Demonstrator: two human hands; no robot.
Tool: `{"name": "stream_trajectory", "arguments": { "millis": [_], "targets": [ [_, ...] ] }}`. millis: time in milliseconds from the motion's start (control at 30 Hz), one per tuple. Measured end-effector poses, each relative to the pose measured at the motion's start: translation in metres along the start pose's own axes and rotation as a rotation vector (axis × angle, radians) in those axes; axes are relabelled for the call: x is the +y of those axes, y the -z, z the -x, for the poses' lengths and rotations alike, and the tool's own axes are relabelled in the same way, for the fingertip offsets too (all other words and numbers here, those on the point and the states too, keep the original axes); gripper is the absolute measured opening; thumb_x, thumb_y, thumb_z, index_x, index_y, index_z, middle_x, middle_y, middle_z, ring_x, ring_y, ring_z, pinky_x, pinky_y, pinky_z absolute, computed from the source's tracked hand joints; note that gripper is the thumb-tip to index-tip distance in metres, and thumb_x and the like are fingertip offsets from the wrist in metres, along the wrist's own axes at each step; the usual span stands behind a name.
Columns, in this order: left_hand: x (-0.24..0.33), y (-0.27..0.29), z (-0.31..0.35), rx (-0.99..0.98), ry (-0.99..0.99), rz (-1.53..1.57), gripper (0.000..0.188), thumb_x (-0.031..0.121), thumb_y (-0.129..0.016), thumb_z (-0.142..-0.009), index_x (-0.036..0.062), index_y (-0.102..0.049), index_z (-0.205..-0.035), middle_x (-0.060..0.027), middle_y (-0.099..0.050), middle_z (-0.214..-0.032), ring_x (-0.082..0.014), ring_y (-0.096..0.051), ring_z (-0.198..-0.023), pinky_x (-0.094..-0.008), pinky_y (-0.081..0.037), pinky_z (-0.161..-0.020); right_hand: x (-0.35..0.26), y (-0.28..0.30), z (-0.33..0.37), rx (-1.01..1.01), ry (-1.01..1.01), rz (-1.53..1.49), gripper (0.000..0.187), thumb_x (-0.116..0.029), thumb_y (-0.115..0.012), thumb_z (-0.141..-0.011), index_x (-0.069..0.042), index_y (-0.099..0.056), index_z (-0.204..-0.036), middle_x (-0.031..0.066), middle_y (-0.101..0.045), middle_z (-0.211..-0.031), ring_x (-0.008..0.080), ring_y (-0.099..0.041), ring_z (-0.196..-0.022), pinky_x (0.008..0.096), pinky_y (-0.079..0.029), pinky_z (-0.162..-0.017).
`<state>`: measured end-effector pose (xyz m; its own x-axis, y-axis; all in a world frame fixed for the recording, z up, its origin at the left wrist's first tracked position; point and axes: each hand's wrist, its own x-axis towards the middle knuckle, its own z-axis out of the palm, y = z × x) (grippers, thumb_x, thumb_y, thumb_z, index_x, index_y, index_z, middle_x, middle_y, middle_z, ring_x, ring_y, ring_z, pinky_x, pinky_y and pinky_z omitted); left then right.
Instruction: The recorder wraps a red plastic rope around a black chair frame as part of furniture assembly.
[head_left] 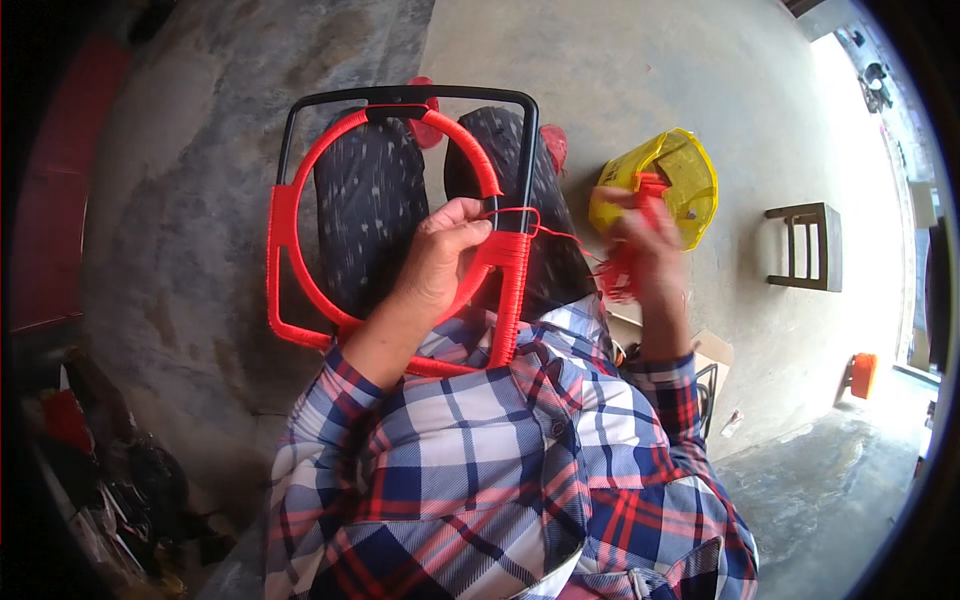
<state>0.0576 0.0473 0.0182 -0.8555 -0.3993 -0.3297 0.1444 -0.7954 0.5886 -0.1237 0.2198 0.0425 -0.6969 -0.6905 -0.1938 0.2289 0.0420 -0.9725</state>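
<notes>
A black frame [532,150] with a ring inside rests across my lap, tilted over my legs. Red cord wraps [282,215] cover most of the ring and the lower sides; the top bar and upper sides are bare black. My left hand [445,250] is closed, thumb and fingers pinching the ring's right side, where a short black stretch shows. From there a loose strand of red cord [562,234] loops around and runs right. My right hand [655,255], blurred by motion, grips a bundle of red cord [622,274] in front of the yellow bucket.
A yellow bucket [622,170] stands on the concrete floor beyond my right hand. Farther right are a small stool [828,247] and an orange object [863,375]. Red footwear [553,147] shows past my knees. Cardboard [713,350] lies by my right forearm; dark clutter [125,465] fills the lower left.
</notes>
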Motion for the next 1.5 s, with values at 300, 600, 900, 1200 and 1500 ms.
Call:
{"name": "stream_trajectory", "arguments": {
  "millis": [300,600,900,1200,1500],
  "targets": [
    [-0.008,0.015,-0.006,0.070,-0.010,-0.159,0.012,0.002,-0.059,-0.086,0.0011,-0.058,-0.098,-0.0071,-0.065,-0.092,-0.0135,-0.064,-0.083,-0.0254,-0.051,-0.080,-0.021,-0.024,0.003,-0.304,-0.123,-0.178,0.014,-0.004,-0.056,-0.087,-0.007,-0.053,-0.100,-0.0058,-0.047,-0.068,0.0028,-0.038,-0.052,0.0191,-0.029,-0.046],
    [-0.022,0.000,-0.002,0.183,-0.605,-1.429,0.067,0.046,-0.062,-0.086,-0.0055,-0.044,-0.125,-0.0204,-0.065,-0.086,-0.0341,-0.066,-0.078,-0.0357,-0.052,-0.072,-0.069,-0.059,0.033,-0.948,-0.077,-0.096,0.026,-0.008,-0.055,-0.085,0.001,-0.055,-0.110,0.0041,-0.056,-0.077,0.0135,-0.054,-0.066,0.0248,-0.041,-0.056],
    [-0.010,0.004,-0.009,0.200,0.111,-0.217,0.039,0.040,-0.039,-0.098,0.0062,-0.054,-0.113,-0.0075,-0.065,-0.083,-0.0164,-0.063,-0.072,-0.0291,-0.049,-0.063,-0.013,-0.026,-0.030,-0.419,0.366,1.083,0.030,-0.008,-0.069,-0.071,-0.001,-0.063,-0.099,0.0150,-0.054,-0.082,0.0309,-0.057,-0.077,0.0357,-0.047,-0.071],
    [-0.011,0.007,-0.003,0.291,-0.199,-0.366,0.017,0.017,-0.045,-0.099,0.0070,-0.057,-0.105,-0.0045,-0.065,-0.089,-0.0125,-0.061,-0.074,-0.0262,-0.048,-0.063,0.016,-0.035,-0.034,-0.240,0.193,0.324,0.041,-0.002,-0.069,-0.076,0.000,-0.059,-0.116,0.0124,-0.059,-0.097,0.0217,-0.060,-0.089,0.0301,-0.048,-0.081],
    [-0.006,-0.013,0.007,0.203,-0.455,-0.352,0.021,0.027,-0.046,-0.099,0.0091,-0.056,-0.094,0.0055,-0.044,-0.071,-0.0001,-0.036,-0.059,-0.0162,-0.030,-0.051,-0.002,-0.047,-0.024,-0.419,0.590,0.536,0.030,-0.007,-0.073,-0.074,-0.007,-0.065,-0.103,0.0115,-0.046,-0.133,0.0253,-0.041,-0.124,0.0390,-0.035,-0.102]
  ]
}}
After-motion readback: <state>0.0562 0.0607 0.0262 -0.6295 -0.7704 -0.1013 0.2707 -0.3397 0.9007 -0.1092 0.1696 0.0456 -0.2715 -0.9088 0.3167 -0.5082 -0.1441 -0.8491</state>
